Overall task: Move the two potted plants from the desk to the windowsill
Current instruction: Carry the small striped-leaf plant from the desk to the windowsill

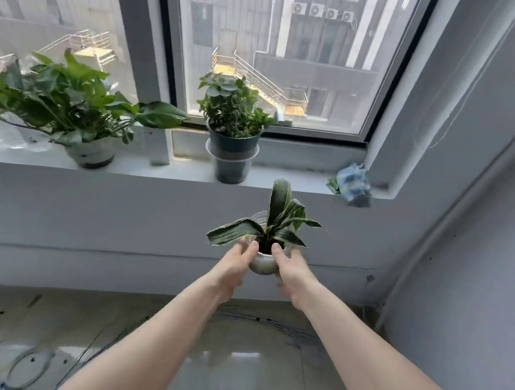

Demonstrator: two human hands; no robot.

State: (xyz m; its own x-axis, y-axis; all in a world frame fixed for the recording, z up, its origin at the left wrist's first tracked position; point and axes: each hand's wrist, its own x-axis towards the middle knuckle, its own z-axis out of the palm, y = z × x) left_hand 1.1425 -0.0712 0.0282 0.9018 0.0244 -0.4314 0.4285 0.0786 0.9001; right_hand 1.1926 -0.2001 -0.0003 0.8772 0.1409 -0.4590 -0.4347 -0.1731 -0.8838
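Two hands carry a potted plant toward the sill

Two bare hands hold a small striped-leaf plant (273, 227) in a pale rounded pot (262, 264) in mid-air, below the windowsill (282, 183). The left hand (237, 262) and right hand (294, 270) cup the pot from either side, fingers (252, 248) wrapped closed against its wall, thumbs resting on the rim. On the sill stand a bushy plant in a dark green pot (234, 123) and, further left, a broad-leaved plant (66, 104).

Matt sill, glossy floor

The windowsill (295, 179) looks matt painted; the held pot (262, 264) clear plastic; the floor (233, 365) glossy.
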